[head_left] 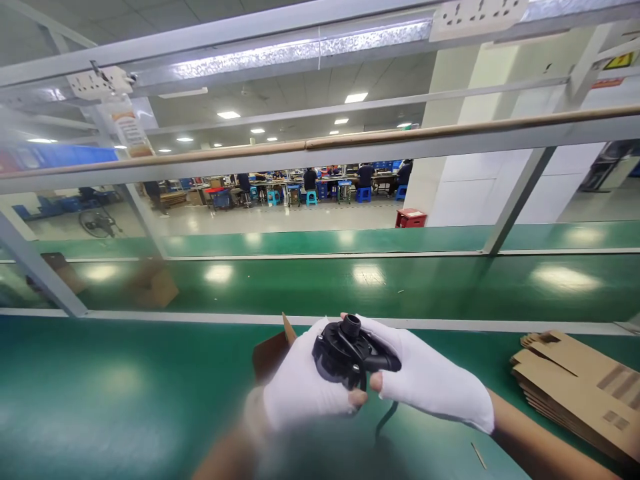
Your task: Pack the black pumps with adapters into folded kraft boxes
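Note:
A small black pump point(341, 355) with a threaded round outlet on top is held up over the green bench, between my two white-gloved hands. My left hand point(303, 383) is wrapped round its round body from the left, with bare fingertips showing. From the right, my right hand point(423, 367) grips its side near the dark cylindrical part, thumb toward me. A black cord point(385, 420) hangs below the pump. Behind my left hand stands a brown cardboard box point(270, 357), partly hidden, with one flap raised.
Flattened cartons point(575, 390) lie stacked at the right. A thin stick point(479, 456) rests on the green bench point(125, 380) near the front. Beyond the white rail point(200, 319) runs a green conveyor belt point(300, 287), with a blurred box point(153, 287) at left. People sit far off.

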`<state>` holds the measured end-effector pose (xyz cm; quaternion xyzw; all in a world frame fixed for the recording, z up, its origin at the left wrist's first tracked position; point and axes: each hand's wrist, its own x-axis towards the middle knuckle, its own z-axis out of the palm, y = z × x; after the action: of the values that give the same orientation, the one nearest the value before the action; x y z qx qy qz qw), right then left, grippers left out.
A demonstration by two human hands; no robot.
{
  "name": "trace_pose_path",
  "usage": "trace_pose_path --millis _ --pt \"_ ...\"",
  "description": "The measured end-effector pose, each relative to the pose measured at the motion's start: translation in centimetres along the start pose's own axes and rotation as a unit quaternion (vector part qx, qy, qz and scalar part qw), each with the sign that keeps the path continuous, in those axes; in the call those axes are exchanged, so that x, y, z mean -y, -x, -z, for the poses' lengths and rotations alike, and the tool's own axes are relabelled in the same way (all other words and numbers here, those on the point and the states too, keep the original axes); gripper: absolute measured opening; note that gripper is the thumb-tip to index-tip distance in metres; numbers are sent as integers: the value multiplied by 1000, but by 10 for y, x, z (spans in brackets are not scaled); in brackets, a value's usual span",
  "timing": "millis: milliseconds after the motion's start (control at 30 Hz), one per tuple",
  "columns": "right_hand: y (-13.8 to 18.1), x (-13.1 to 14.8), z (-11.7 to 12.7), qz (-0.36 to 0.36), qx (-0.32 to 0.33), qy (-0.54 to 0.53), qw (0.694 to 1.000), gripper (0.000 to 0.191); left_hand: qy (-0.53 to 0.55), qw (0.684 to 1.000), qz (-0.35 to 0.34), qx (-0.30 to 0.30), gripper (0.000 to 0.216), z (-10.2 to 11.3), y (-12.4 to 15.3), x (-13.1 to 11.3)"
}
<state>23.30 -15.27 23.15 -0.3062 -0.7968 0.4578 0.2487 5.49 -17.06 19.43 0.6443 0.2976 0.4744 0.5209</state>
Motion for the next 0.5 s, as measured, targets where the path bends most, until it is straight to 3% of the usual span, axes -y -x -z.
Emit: trace_pose_path --millis 67,133,167,233,333,433,500 --pt "2 0 0 -47 -44 57 996 64 -44 999 3 -14 62 10 3 1" --pt "7 -3 2 -70 -84 103 989 60 -161 985 -20 -54 77 35 7 0" --pt "10 -6 5 -80 -100 119 985 59 -249 964 -31 -89 84 53 9 1" --pt "18 -14 12 -97 -126 142 977 58 -430 889 -16 -155 82 92 15 6" --pt "27 -25 22 -98 -158 168 968 60 -575 793 152 -132 64 138 23 29" --pt "25 -23 20 -76 -165 186 966 60 -614 744 248 -89 28 146 25 58" --pt "16 -12 11 -55 -162 199 965 58 -629 727 258 -100 28 131 22 74"
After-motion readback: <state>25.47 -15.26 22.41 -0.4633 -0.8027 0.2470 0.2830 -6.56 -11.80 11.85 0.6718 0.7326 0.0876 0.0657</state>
